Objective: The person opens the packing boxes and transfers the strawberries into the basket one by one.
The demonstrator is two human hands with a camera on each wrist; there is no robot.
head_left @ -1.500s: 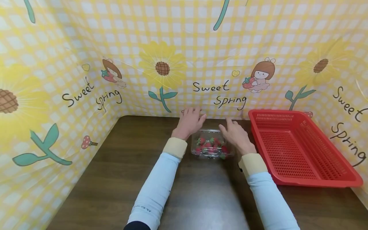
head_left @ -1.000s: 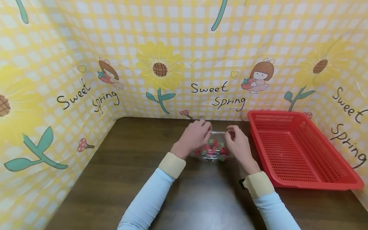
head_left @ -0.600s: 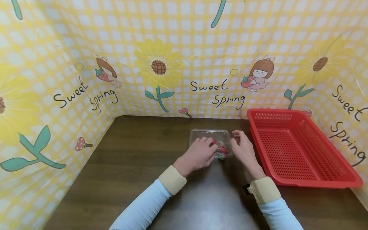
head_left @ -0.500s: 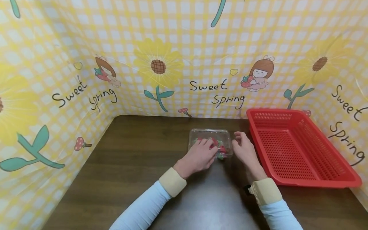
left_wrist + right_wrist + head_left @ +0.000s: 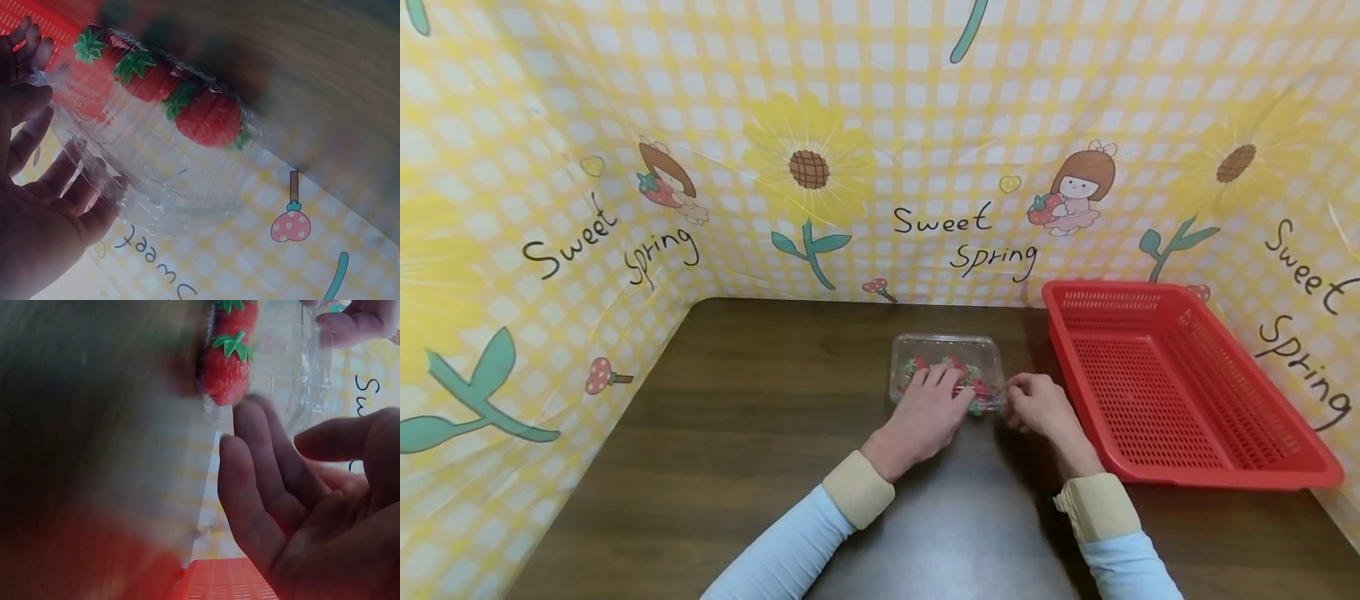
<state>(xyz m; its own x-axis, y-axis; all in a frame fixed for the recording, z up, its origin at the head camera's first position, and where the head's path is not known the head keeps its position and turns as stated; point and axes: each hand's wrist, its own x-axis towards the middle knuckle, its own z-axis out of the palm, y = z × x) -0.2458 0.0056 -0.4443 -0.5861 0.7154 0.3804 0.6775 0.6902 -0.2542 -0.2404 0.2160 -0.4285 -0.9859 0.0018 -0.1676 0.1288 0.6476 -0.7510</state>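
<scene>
A clear plastic clamshell box (image 5: 936,346) with several red strawberries (image 5: 917,364) stands on the table in the head view. My left hand (image 5: 928,417) lies over the front of its lid, fingers spread and lightly bent. In the left wrist view, the box's side shows a row of strawberries (image 5: 209,119) with green leaves, and the fingertips of the left hand (image 5: 56,225) overlap the lid's rim. At the box's front right corner is my right hand (image 5: 1042,408). The right wrist view shows its fingers (image 5: 240,481) loosely bent beside the box, thumb apart from them.
A red plastic basket (image 5: 1150,375) with slotted walls stands to the right, close to my right hand. Under everything is a dark brown wooden table (image 5: 737,400). A yellow checked cloth (image 5: 925,150) with flowers and lettering hangs around the back and sides.
Both hands have come down from behind and above the box. The left has settled on the lid's front; the right has moved toward me to the front right corner.
</scene>
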